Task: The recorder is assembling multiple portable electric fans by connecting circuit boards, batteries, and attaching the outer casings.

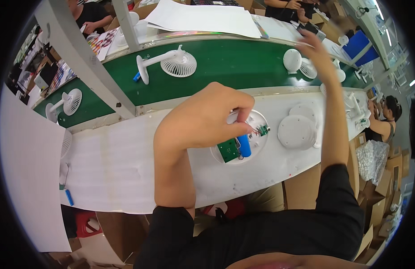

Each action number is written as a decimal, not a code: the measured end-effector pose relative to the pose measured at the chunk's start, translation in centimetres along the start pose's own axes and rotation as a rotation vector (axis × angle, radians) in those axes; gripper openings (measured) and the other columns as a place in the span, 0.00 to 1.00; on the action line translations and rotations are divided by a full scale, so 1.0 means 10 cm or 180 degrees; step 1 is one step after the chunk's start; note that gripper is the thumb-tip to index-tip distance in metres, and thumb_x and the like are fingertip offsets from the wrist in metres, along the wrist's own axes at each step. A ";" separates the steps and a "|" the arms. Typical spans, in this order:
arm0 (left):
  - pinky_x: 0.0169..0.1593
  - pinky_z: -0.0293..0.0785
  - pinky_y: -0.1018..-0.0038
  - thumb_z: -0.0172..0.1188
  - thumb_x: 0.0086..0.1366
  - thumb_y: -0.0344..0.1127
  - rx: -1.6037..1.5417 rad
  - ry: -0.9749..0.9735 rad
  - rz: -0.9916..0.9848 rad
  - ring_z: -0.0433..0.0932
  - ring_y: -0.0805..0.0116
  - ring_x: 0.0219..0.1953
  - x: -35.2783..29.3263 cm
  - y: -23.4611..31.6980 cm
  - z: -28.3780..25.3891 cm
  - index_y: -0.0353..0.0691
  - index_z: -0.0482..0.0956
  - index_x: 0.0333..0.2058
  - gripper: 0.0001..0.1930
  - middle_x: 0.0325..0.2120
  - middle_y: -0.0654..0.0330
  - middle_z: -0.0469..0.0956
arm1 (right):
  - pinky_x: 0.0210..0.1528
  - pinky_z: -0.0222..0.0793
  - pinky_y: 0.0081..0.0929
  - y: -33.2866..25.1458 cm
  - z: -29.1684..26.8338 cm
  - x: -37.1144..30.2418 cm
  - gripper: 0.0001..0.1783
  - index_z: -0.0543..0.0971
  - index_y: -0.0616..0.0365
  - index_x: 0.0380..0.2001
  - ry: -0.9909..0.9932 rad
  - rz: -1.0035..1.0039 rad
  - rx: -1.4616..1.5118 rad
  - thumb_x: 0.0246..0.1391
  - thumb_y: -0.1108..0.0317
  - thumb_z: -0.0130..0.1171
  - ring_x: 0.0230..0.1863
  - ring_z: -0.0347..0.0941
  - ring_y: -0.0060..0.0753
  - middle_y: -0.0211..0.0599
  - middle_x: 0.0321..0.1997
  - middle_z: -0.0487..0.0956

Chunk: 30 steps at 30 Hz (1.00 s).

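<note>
My left hand point(212, 116) bends over a round white fan base point(259, 150) on the workbench. Its thumb and index finger are pinched together at thin wires point(254, 129) beside a small green circuit board point(263, 130). Inside the base lie a blue cylindrical battery point(244, 146) and a larger green circuit board point(227, 150), next to each other. My fingers hide part of the wiring. Raised at the far right above the green belt, my right hand point(314, 47) has its fingers stretched out, somewhat blurred, with no held thing visible.
Round white covers point(297, 132) lie right of the base. Assembled white fans point(178, 63) rest on the green conveyor belt point(234, 60) behind the bench. A grey post point(84, 58) stands at left. Another blue battery point(69, 197) is near the left edge. Co-workers sit across and at right.
</note>
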<state>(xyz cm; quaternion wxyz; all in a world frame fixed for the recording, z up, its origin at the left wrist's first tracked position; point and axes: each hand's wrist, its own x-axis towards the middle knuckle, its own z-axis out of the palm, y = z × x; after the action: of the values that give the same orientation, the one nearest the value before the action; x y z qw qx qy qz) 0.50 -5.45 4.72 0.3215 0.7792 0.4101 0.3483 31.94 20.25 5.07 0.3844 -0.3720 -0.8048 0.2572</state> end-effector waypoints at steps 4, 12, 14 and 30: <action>0.28 0.61 0.75 0.66 0.51 0.30 0.0053 -0.0068 0.0189 0.60 0.67 0.20 -0.07 0.02 -0.03 0.39 0.71 0.21 0.10 0.17 0.64 0.70 | 0.38 0.71 0.20 -0.83 1.90 0.55 0.32 0.69 0.52 0.64 -0.1551 -0.0082 -0.0359 0.56 0.62 0.64 0.39 0.77 0.25 0.36 0.47 0.81; 0.33 0.67 0.68 0.64 0.52 0.30 -0.0099 -0.0377 0.0174 0.70 0.60 0.27 -0.25 0.04 -0.08 0.39 0.72 0.20 0.09 0.21 0.60 0.74 | 0.40 0.78 0.34 -1.34 3.62 0.80 0.35 0.62 0.61 0.65 -0.2859 0.0965 0.0743 0.64 0.48 0.52 0.39 0.80 0.37 0.49 0.47 0.80; 0.34 0.67 0.68 0.64 0.52 0.31 -0.0284 -0.0434 0.0144 0.71 0.60 0.29 -0.27 0.03 -0.09 0.40 0.72 0.21 0.08 0.22 0.60 0.74 | 0.41 0.79 0.35 -1.32 3.75 0.85 0.35 0.63 0.62 0.64 -0.2677 0.1009 0.0489 0.65 0.46 0.49 0.40 0.80 0.38 0.49 0.48 0.80; 0.36 0.67 0.65 0.63 0.55 0.33 -0.0207 -0.0621 0.0419 0.72 0.56 0.30 -0.30 0.05 -0.14 0.43 0.73 0.26 0.07 0.22 0.60 0.75 | 0.50 0.75 0.37 -1.22 4.27 1.64 0.27 0.71 0.66 0.56 -0.1651 -0.2029 0.1044 0.57 0.62 0.62 0.49 0.76 0.47 0.50 0.54 0.77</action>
<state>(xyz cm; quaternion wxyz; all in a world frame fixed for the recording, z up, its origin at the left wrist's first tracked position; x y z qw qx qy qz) -1.67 -8.00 5.04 0.3614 0.8237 0.3134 0.3043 -14.56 20.66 -3.74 0.2839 0.0377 -0.8977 0.3350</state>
